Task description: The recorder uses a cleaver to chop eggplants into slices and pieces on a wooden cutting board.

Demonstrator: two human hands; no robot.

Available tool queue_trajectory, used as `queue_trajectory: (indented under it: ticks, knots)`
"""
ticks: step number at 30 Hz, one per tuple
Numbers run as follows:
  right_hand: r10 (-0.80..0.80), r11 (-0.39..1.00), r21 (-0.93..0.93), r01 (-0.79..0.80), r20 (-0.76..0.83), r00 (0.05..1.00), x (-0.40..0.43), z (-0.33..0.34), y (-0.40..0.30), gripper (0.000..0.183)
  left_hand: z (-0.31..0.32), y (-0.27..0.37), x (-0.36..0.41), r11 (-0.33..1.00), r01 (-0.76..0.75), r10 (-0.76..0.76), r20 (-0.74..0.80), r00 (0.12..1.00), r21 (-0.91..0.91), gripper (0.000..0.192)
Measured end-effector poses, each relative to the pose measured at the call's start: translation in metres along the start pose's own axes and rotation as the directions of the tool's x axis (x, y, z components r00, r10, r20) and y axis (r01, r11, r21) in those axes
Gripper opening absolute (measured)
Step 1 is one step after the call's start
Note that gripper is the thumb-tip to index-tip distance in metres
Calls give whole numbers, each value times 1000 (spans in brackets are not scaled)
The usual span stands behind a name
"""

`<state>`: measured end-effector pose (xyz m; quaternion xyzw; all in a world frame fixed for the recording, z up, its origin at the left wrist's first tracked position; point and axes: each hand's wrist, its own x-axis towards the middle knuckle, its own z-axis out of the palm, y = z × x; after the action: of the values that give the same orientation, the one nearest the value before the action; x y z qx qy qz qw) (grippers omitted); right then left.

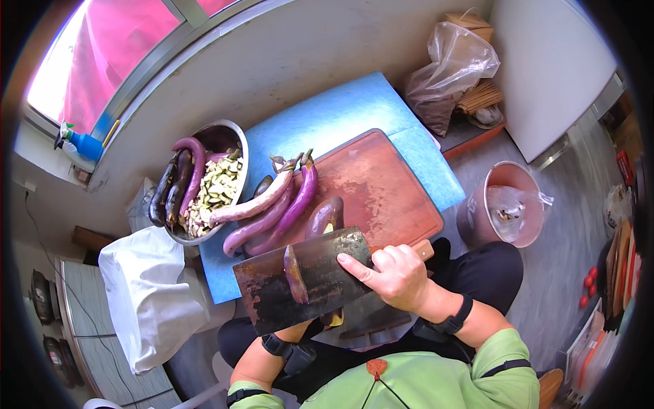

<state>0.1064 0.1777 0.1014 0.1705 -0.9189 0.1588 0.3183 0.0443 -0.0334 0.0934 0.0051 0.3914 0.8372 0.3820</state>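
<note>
My right hand (pixel 396 273) grips a large, dark-stained cleaver (pixel 332 278) by its wooden handle (pixel 423 250), its index finger laid along the blade. A thin strip of purple eggplant (pixel 295 276) clings to the blade's upper face. The broad blade covers most of my left hand (pixel 299 332); only a part near the wrist shows, so its fingers are hidden. Close to it, a piece of eggplant with a pale cut face (pixel 335 318) pokes out below the blade. Beyond the cleaver, a thick eggplant piece (pixel 325 217) lies on the reddish-brown cutting board (pixel 383 189).
Several long purple eggplants (pixel 299 204) lie across the board's left side. A metal basin (pixel 244 153) holds diced eggplant (pixel 217 186) and whole eggplants. Under the board is a blue table (pixel 327 115). A bucket with a plastic bag (pixel 472 204) stands right; a white cloth-covered object (pixel 143 301) stands left.
</note>
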Motion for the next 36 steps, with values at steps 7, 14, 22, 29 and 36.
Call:
queue_trajectory:
  ticks: [7,14,22,29,36]
  knots:
    - [25,997,-76,-26,-9,1000,-5,3,8,58,4,-2,3,1000,-20,19,-37,999,-21,64]
    - [58,989,-132,-61,-28,998,-6,4,17,55,14,-4,5,997,-44,38,-96,995,-69,65]
    - [303,943,-114,-312,-88,949,-7,-1,43,57,-6,-4,9,999,6,-8,89,996,32,89]
    - [-7,1000,7,7,-88,996,-3,-13,13,57,-28,-3,21,986,100,-110,75,991,133,95]
    - [-75,997,5,76,-136,988,-8,-14,11,59,-20,-13,34,981,187,-192,137,972,47,92]
